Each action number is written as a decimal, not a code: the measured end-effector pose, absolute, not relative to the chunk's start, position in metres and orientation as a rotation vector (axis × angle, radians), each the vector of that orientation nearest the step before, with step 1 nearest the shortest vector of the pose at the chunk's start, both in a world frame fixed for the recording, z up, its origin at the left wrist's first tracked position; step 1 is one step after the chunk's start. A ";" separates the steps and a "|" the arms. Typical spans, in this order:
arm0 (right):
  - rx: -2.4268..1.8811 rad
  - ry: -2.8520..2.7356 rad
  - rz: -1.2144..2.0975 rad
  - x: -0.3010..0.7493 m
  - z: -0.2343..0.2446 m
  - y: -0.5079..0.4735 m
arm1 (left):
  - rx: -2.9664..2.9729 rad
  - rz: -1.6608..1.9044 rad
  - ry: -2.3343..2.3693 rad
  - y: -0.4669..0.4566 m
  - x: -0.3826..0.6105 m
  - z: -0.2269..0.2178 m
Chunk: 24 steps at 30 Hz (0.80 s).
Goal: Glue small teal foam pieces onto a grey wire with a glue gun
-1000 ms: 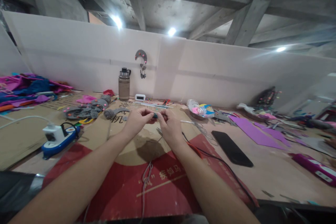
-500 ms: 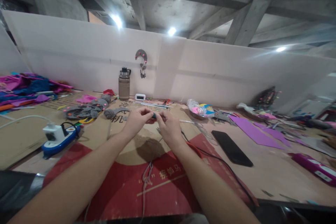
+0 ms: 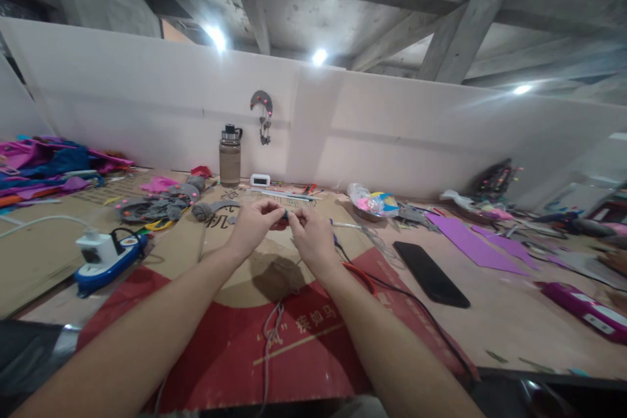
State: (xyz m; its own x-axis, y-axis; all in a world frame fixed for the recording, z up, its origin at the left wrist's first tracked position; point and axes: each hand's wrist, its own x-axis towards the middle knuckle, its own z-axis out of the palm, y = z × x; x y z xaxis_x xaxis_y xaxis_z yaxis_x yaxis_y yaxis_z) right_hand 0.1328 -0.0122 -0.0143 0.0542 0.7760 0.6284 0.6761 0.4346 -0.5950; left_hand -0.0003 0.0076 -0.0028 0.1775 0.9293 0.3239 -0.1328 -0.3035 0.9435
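Observation:
Above the cardboard sheet (image 3: 235, 277), my left hand (image 3: 253, 227) and my right hand (image 3: 314, 236) meet at the fingertips. Both are closed in a pinch on a small dark teal piece (image 3: 285, 214), too small and too covered by fingers to name. Some reddish colour shows just beneath it. A thin grey cord (image 3: 268, 333) lies on the red part of the cardboard, and a fine strand runs from it up toward my right hand. Beside my right wrist, a dark cable and an orange-red loop (image 3: 361, 276) are partly hidden.
A power strip (image 3: 110, 268) with a white plug sits left. Grey felt pieces (image 3: 157, 204), a bottle (image 3: 230, 157) and a small clock (image 3: 260, 180) stand farther back. To the right lie a bowl of wrapped bits (image 3: 369, 212), a black phone (image 3: 431, 274), purple sheets (image 3: 473, 245) and a magenta strip (image 3: 582, 310).
My hands stay pinched together at nearly the same place, with the fingers shifted slightly around the teal piece. The whole view has moved a little.

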 end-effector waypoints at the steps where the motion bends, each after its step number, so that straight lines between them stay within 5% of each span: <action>1: -1.287 -1.658 0.119 0.132 -0.014 -0.012 | 1.448 1.327 0.818 0.007 0.000 -0.003; 24: -1.086 -1.400 0.693 0.132 -0.014 -0.003 | 1.447 1.225 0.748 0.011 -0.002 -0.004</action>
